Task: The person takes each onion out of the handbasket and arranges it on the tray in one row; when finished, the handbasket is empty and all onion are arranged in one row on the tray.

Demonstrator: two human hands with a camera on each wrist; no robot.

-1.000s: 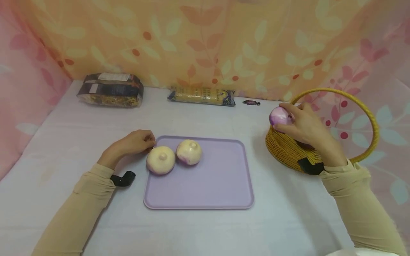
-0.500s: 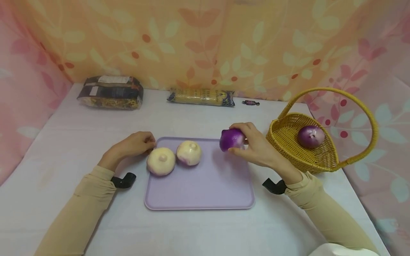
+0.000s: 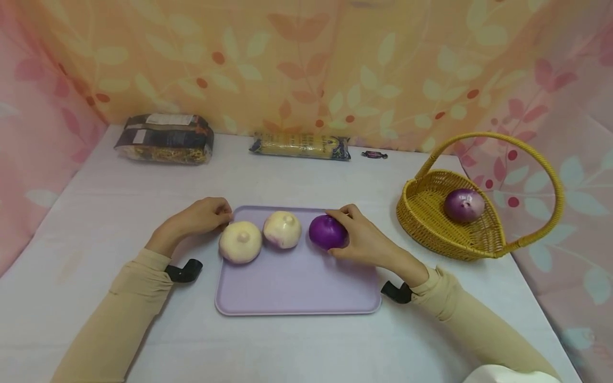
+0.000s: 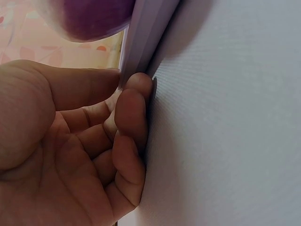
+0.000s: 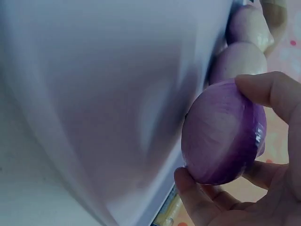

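the desk (image 3: 306,346) bears the tray (image 3: 297,287), with the basket (image 3: 426,231) standing to its right. the left hand (image 3: 203,215) pinches the tray's rim by its far left corner; the right hand (image 3: 366,239) grips the dark purple onion (image 3: 326,233) at the tray, contact unclear. one pale-topped onion (image 3: 240,249) and a second pale-topped onion (image 3: 281,233) look already placed there, the held one seems nearly so, and the basket onion (image 3: 464,205) remains. compared with half a second ago, the held onion is farther left, nearer the pale pair; the left hand looks unmoved.
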